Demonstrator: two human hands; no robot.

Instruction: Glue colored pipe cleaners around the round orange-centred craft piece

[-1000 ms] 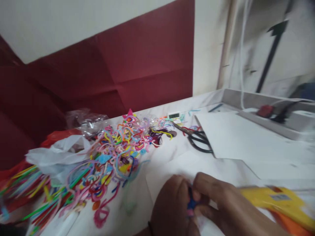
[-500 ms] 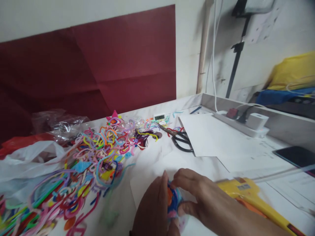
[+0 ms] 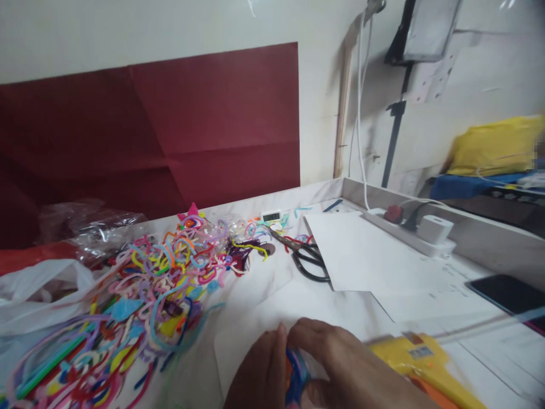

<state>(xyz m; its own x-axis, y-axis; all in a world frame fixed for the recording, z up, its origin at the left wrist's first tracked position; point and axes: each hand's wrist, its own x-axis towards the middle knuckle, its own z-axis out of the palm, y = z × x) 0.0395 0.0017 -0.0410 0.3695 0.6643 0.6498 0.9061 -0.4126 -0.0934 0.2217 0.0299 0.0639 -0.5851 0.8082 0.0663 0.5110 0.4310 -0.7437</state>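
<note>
At the bottom of the head view, a small coiled piece of blue, orange and pink pipe cleaners point(image 3: 296, 379) is pinched between my two hands. My left hand point(image 3: 258, 369) grips its left side, fingers together and pointing away from me. My right hand point(image 3: 334, 360) is curled round the right side, its fingertips close to those of the left. The hands cover most of the piece, and its lower part runs out of view. White paper point(image 3: 238, 332) lies under them. A yellow hot glue gun point(image 3: 411, 352) rests just right of my right hand.
A heap of colourful pipe cleaners point(image 3: 170, 267) spreads over the left of the table, beside a white plastic bag point(image 3: 51, 284). Black-handled scissors point(image 3: 309, 261), a small digital clock point(image 3: 271, 216), white sheets point(image 3: 361, 250), a power strip point(image 3: 430, 241) and a phone point(image 3: 506, 295) lie farther off.
The view has tilted upward, so the table and hands sit lower in it. My right hand has closed in toward the left and covers more of the coiled piece.
</note>
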